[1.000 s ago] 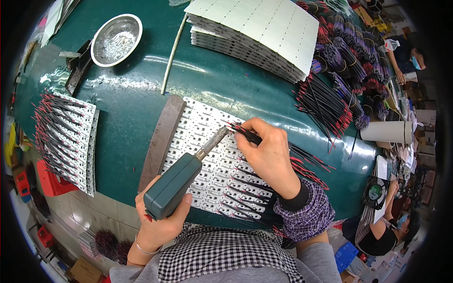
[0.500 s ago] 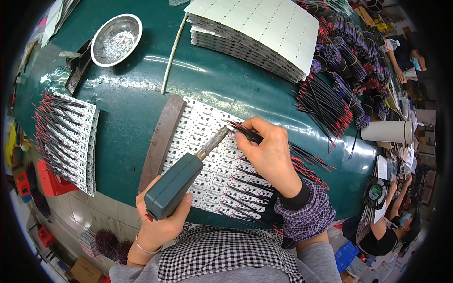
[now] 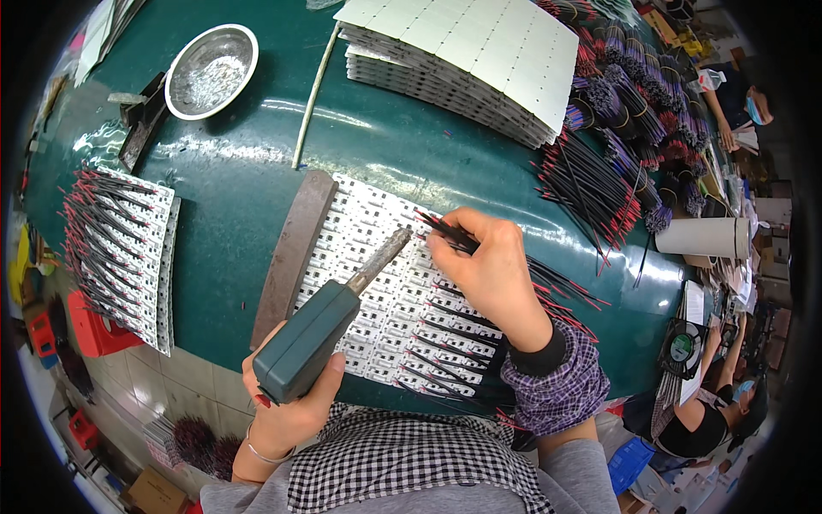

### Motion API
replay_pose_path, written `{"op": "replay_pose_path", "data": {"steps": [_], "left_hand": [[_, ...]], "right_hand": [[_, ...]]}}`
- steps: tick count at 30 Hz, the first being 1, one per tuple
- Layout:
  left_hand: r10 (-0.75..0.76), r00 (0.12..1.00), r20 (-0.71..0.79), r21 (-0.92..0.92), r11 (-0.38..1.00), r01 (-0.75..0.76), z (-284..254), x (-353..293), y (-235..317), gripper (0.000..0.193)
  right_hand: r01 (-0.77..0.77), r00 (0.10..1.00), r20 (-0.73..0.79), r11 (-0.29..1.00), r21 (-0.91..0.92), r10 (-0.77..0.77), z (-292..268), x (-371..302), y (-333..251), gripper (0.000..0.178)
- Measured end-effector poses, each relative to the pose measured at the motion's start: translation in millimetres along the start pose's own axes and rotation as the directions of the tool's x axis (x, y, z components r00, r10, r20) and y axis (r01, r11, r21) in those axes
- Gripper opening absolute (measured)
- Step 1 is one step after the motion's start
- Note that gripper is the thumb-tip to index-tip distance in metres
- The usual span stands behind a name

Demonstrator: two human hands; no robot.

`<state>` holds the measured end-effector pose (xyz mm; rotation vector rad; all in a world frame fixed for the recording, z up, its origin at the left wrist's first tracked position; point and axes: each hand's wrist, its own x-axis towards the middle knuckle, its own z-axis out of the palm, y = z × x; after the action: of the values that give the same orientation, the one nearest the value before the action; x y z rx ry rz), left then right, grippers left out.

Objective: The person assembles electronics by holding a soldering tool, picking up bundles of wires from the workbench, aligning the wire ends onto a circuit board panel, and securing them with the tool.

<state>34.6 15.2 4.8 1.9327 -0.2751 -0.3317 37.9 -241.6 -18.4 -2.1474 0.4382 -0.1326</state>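
Note:
In my left hand [image 3: 295, 390] is a dark green soldering gun [image 3: 310, 338], its metal tip pointing up and right over a white circuit board panel [image 3: 360, 257]. My right hand [image 3: 492, 265] pinches a bunch of black wires with red ends [image 3: 449, 231] above the panel's right side, close to the tip. Tip and wire ends look slightly apart. Several black wires [image 3: 445, 351] lie in a row along the panel's lower right part. A brown bar [image 3: 295, 257] lies along the panel's left edge.
Left of the bar are wired panels [image 3: 141, 257] and a metal bowl [image 3: 212, 73] beside a dark metal stand [image 3: 144, 124]. Stacked white panels [image 3: 462, 60] stand at the back. Wire bundles [image 3: 591, 188] and a white cylinder [image 3: 702, 239] occupy the right. Other people work at the far right.
The soldering gun has drawn slightly down and left, away from the wire ends. My right hand has shifted a little to the right with the wires.

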Motion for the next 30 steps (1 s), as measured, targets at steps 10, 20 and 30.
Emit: {"op": "replay_pose_path", "data": {"steps": [10,20,30], "left_hand": [[0.005,0.999,0.046,-0.024,1.000,-0.004,0.4,4.5,6.7,0.021],[-0.050,0.994,-0.101,-0.035,0.998,0.046,-6.3,-21.2,-7.4,0.023],[-0.122,0.988,-0.095,-0.162,0.981,0.105,-9.5,-21.4,-8.2,0.040]], "right_hand": [[-0.017,0.998,0.055,1.000,-0.012,0.018,-2.9,4.7,-2.0,0.017],[-0.049,0.990,0.132,0.997,-0.058,0.056,-7.8,0.7,-12.3,0.017],[0.303,0.952,-0.045,0.953,-0.004,-0.302,-15.5,-25.0,-21.9,0.009]]}}
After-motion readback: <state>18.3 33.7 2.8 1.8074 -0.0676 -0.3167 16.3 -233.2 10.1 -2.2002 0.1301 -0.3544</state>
